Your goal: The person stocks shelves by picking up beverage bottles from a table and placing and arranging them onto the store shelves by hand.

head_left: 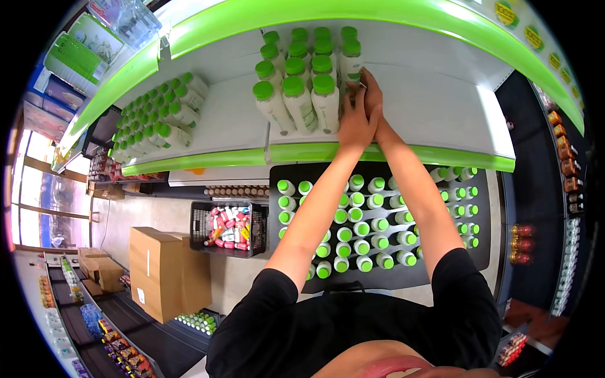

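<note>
Both my hands are at the right end of a cluster of white bottles with green caps (pixel 295 101) on the white shelf. My right hand (pixel 373 94) curls around the right side of a green-capped bottle (pixel 351 63). In front of that bottle's lower part is my left hand (pixel 358 126), its fingers bent against it and partly overlapping the right hand. The bottle stands upright; its base is hidden behind my fingers. Other bottles of the same kind stand close on its left, in rows going back.
Below the shelf's green front edge (pixel 403 153), a black surface (pixel 466 252) carries many similar bottles. More stand on the shelf at left (pixel 157 120). A black crate (pixel 228 251) of colourful bottles and a cardboard box (pixel 165 271) are on the floor at left.
</note>
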Demonstrator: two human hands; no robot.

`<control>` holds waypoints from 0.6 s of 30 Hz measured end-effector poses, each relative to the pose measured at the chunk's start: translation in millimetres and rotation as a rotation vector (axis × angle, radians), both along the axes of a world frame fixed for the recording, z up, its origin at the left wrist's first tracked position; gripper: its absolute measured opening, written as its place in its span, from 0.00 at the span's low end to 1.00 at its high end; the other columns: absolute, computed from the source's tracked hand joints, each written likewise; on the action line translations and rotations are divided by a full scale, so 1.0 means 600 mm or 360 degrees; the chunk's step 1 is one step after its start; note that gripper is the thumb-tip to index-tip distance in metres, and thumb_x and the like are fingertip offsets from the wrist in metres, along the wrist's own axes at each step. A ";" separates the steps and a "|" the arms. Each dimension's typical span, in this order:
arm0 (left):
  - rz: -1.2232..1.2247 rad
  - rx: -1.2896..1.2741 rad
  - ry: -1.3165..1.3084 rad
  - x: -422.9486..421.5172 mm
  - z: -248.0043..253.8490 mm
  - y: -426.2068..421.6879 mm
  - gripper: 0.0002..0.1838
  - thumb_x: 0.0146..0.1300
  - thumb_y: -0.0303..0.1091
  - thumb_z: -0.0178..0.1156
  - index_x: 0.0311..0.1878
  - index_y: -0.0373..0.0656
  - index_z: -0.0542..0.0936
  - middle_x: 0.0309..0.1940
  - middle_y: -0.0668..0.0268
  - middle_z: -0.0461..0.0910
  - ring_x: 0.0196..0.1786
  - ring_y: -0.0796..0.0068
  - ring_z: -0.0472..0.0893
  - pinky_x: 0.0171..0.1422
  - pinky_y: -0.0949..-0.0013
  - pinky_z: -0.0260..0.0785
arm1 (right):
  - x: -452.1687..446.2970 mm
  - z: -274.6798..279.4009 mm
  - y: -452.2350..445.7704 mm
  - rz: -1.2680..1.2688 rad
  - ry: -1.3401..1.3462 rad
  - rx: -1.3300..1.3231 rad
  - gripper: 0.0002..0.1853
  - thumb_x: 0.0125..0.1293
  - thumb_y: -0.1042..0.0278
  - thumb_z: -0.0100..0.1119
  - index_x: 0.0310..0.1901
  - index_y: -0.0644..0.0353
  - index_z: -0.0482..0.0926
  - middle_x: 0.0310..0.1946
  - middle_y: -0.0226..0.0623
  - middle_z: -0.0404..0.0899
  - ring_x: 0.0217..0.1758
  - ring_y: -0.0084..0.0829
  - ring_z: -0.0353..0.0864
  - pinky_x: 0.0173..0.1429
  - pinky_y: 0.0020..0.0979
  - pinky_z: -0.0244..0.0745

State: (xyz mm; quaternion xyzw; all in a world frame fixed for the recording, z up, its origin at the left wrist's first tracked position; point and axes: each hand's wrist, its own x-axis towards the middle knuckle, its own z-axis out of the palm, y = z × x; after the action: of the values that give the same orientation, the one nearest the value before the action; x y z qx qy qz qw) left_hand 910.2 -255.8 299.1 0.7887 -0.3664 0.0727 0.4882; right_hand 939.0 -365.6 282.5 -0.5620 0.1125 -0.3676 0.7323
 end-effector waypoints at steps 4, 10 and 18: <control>-0.0019 0.0069 -0.0423 -0.019 -0.001 0.012 0.25 0.67 0.49 0.58 0.63 0.47 0.73 0.56 0.55 0.75 0.53 0.48 0.78 0.55 0.49 0.72 | -0.076 0.054 0.016 -0.0037 -0.0097 0.1044 0.23 0.73 0.72 0.55 0.68 0.62 0.68 0.63 0.48 0.72 0.53 0.33 0.79 0.51 0.30 0.79; 0.0108 0.0158 -0.0788 -0.020 -0.027 0.005 0.15 0.62 0.47 0.61 0.46 0.49 0.81 0.41 0.65 0.83 0.46 0.60 0.81 0.51 0.56 0.71 | -0.378 0.027 0.083 -0.0850 -0.0180 -0.0241 0.08 0.76 0.74 0.51 0.51 0.67 0.74 0.32 0.36 0.78 0.38 0.27 0.79 0.49 0.32 0.79; 0.0161 0.0423 -0.0972 -0.036 -0.025 0.002 0.08 0.60 0.43 0.60 0.32 0.52 0.83 0.32 0.68 0.85 0.40 0.64 0.83 0.50 0.55 0.71 | -0.890 -0.160 0.314 -0.0301 0.1225 -0.0308 0.07 0.70 0.73 0.52 0.45 0.63 0.79 0.29 0.34 0.83 0.31 0.24 0.83 0.39 0.28 0.78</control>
State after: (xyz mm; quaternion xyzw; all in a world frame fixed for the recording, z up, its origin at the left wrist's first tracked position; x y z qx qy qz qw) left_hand 888.9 -254.7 284.1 0.8045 -0.4624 0.2814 0.2445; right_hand 405.1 -177.1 186.6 -0.7121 0.3943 -0.2051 0.5434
